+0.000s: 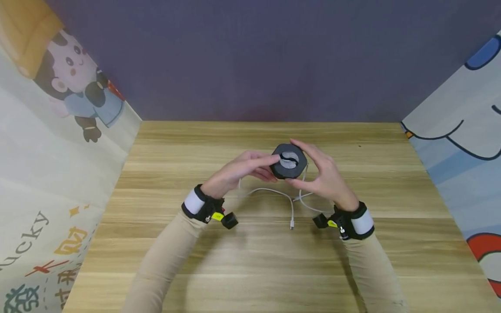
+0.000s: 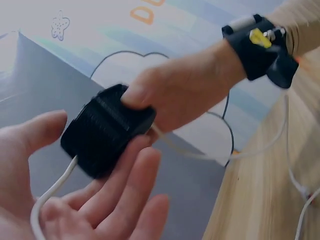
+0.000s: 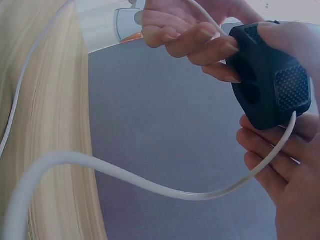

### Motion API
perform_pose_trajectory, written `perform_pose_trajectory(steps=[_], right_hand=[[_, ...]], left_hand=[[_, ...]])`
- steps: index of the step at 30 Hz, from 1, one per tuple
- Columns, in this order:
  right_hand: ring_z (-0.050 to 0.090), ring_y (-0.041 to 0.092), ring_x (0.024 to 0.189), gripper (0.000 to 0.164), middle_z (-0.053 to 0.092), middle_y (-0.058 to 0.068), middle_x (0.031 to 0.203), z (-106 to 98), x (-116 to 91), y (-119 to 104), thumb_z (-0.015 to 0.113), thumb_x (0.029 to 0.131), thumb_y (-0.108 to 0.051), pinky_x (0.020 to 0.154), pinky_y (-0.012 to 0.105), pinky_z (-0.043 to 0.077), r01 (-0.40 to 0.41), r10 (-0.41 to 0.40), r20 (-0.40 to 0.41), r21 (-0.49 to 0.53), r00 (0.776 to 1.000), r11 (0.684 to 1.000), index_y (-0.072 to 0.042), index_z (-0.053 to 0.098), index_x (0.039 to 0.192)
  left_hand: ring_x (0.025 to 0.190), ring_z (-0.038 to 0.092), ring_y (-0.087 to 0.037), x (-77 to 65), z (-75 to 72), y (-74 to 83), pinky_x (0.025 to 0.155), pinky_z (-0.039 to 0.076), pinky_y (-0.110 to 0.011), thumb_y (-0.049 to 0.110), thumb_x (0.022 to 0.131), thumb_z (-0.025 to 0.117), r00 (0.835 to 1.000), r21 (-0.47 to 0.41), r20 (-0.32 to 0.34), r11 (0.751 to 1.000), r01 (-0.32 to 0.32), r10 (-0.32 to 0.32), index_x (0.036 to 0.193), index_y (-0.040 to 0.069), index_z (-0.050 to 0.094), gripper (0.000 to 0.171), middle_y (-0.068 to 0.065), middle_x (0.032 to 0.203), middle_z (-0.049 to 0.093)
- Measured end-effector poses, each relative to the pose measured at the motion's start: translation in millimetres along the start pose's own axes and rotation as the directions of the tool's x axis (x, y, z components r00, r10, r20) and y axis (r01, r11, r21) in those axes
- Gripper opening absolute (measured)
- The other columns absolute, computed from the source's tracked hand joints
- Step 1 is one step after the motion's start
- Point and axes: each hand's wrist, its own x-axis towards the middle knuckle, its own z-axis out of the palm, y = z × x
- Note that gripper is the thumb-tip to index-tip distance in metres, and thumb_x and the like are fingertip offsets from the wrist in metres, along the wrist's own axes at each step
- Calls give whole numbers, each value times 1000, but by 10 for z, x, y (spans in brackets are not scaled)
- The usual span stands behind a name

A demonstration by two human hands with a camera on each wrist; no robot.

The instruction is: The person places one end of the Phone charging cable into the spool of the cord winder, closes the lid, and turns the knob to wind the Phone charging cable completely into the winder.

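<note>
Right hand [image 1: 325,176] pinches black case [image 1: 289,161]; left hand [image 1: 247,167] spread, touching its nine-o'clock side. Cable [image 3: 150,185] handling, seemingly; next wants steady hold.

this looks like a small makeshift recording booth; what building holds it cannot be told. behind the wood-grain table [image 1: 250,269] rises a plain dark panel [image 1: 250,61], a cartoon-printed sheet [image 1: 51,165] lines its left side, another printed sheet [image 1: 442,108] its right, and worn wrist cameras [image 1: 229,220] are above it.

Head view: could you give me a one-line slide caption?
Right hand grips a black faceted device above a wooden table, left hand at its edge, white cable lying below.
</note>
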Motion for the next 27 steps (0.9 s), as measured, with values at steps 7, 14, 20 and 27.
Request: perform_pose_trajectory(steps=[7, 14, 20, 27], right_hand=[[58, 31, 130, 93, 62, 14, 142, 8, 10, 13, 91, 70, -10, 109, 55, 45, 17, -17, 21, -2, 1000, 1000, -10, 49, 153], [53, 35, 137, 97, 54, 17, 152, 53, 18, 30, 90, 74, -9, 114, 57, 40, -24, 23, 47, 28, 999, 999, -12, 42, 158], [45, 26, 144, 102, 45, 11, 159, 138, -14, 50, 87, 82, -6, 122, 49, 33, -216, 203, 80, 248, 976, 944, -19, 28, 164], [51, 12, 133, 94, 46, 9, 153, 303, 0, 164, 79, 82, 11, 108, 23, 44, -206, 202, 62, 495, 977, 844, -2, 28, 160]], left_hand=[[90, 74, -24, -5, -82, 1, 93, 59, -42, 30, 102, 57, 998, 58, 56, 998, -4, 1, 126, 0, 69, 41, -6, 95, 78], [80, 74, -16, 35, -73, -28, 95, 57, -49, 23, 102, 59, 1000, 11, 21, 1000, -10, 9, 123, -4, 70, 36, -2, 88, 78], [73, 73, -13, 72, -53, -58, 101, 52, -58, 22, 101, 61, 999, -57, -55, 998, -3, 0, 121, -5, 70, 35, 1, 79, 76], [81, 73, -21, 68, -58, -35, 103, 51, -49, 29, 100, 66, 993, -106, -117, 994, 15, -27, 112, 2, 74, 30, -1, 84, 77]])
